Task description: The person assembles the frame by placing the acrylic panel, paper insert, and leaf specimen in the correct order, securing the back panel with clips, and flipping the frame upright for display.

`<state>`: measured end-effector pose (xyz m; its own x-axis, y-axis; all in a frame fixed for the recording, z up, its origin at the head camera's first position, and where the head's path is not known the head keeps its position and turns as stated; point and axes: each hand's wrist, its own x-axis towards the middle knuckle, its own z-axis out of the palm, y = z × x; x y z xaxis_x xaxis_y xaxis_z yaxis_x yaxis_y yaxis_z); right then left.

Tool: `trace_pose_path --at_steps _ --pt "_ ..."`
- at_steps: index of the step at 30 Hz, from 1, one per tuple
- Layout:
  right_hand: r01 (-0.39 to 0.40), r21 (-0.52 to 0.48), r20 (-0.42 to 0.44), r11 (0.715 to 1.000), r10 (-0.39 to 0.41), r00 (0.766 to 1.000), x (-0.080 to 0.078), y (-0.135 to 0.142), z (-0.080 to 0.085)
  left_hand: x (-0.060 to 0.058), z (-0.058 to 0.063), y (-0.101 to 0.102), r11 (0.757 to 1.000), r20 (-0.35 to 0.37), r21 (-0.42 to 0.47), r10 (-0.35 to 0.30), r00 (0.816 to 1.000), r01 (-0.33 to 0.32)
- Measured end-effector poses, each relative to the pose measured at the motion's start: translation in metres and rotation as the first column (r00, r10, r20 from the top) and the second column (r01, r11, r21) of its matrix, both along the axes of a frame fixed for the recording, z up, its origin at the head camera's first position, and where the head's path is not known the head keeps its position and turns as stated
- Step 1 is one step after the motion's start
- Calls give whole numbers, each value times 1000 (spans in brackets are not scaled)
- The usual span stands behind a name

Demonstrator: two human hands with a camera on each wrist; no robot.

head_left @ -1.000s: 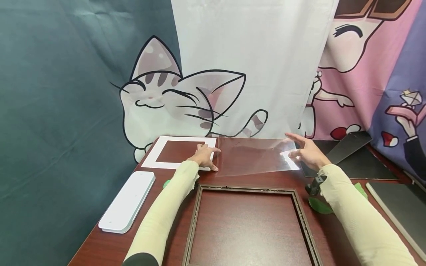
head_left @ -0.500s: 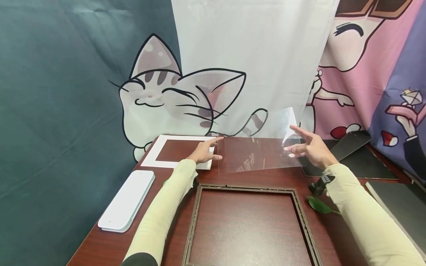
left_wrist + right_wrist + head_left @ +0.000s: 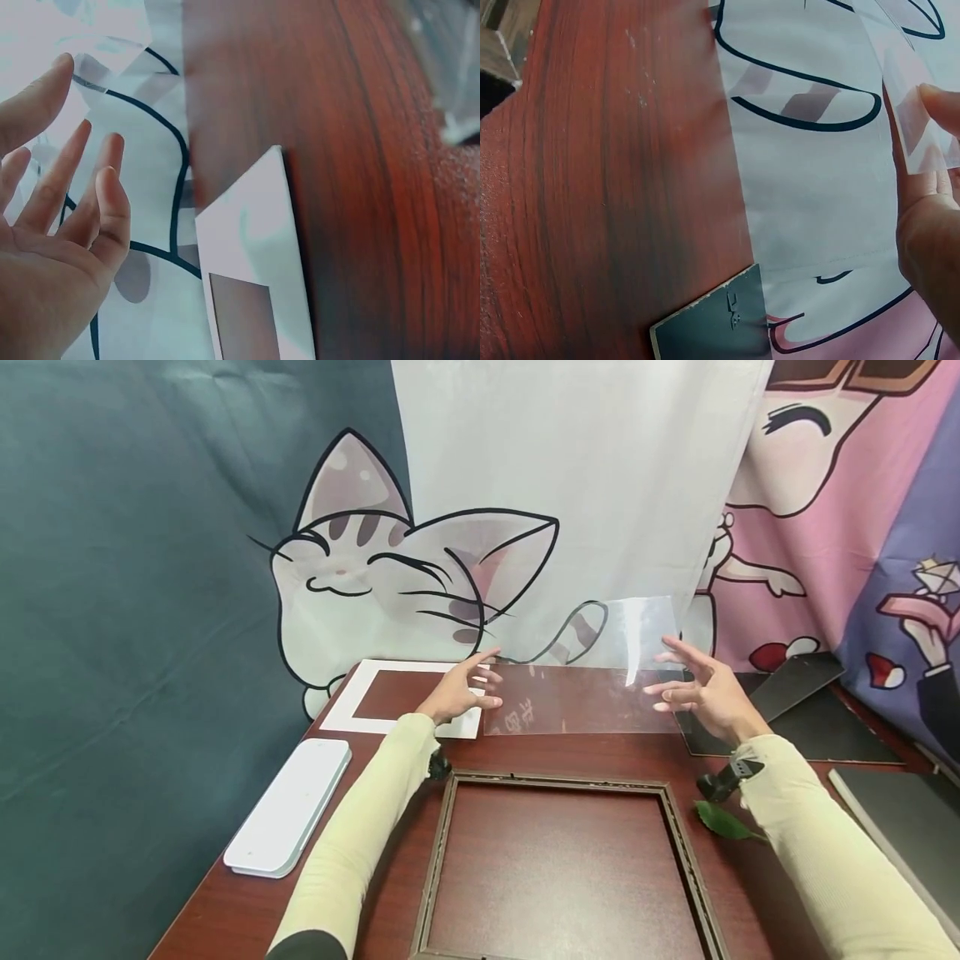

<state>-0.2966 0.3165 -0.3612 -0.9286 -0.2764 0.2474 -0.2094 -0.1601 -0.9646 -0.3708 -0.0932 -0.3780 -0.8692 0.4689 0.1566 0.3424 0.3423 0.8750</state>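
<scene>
A clear, stiff sheet (image 3: pixel 573 706) stands tilted up at the back of the table, its printed or scratched marks low on the left. My right hand (image 3: pixel 712 697) pinches its right edge; in the right wrist view the thumb lies on one face of the sheet (image 3: pixel 913 124), fingers behind. My left hand (image 3: pixel 453 689) is at the sheet's left edge, thumb and fingers spread apart in the left wrist view; whether it touches the sheet I cannot tell. Behind that hand lies a white mat board (image 3: pixel 345 718) with a cut-out window.
An upturned brown picture frame (image 3: pixel 558 782) lies in front, between the forearms. A white flat case (image 3: pixel 288 810) is at left. On the right are a black backing board with stand (image 3: pixel 798 689), a dark flat panel (image 3: pixel 907 818) and a green leaf (image 3: pixel 723 821). A cartoon curtain (image 3: pixel 525 443) hangs behind.
The clear sheet has been lifted off the table and its right side tilted up against the curtain. My right hand rose with it; my left hand came off the mat board.
</scene>
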Motion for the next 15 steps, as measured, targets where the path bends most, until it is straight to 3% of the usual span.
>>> trace_pose_path --at_steps 7,15 --pt "11 -18 -17 1000 -11 1000 5 -3 -1 4 6 -5 995 42 95 15 999 -19" --pt "6 -7 -38 1000 -7 999 12 -8 -3 17 13 -14 995 15 97 15 1000 -16"
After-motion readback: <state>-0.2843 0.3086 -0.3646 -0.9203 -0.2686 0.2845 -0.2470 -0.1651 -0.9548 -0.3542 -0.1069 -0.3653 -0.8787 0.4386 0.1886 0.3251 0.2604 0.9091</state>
